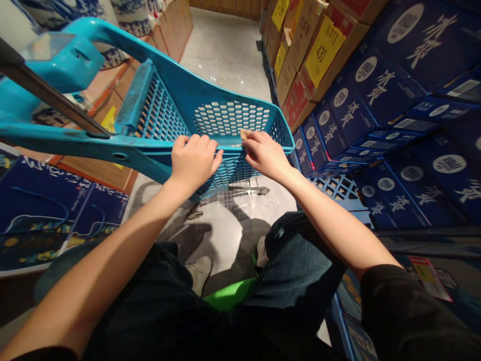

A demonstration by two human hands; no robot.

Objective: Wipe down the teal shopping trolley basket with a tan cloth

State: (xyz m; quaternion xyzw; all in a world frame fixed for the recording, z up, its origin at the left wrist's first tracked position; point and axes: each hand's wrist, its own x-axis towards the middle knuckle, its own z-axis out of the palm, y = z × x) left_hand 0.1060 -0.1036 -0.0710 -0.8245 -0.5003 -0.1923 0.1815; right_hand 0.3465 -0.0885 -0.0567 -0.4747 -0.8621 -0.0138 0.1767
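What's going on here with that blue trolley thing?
A person sits in a shop aisle with a blue plastic shopping cart tipped toward them. Their left hand grips the cart's near rim, while the right hand holds a small tan pad against that rim; what the pad is made of cannot be told. Stacked blue boxes line the right side, with brown cartons carrying yellow price tags farther along.

Dark blue boxes (394, 100) are standing stacked at right, brown cartons (296, 100) are carrying yellow price tags (323, 50), blue bags (56, 210) are lying at left
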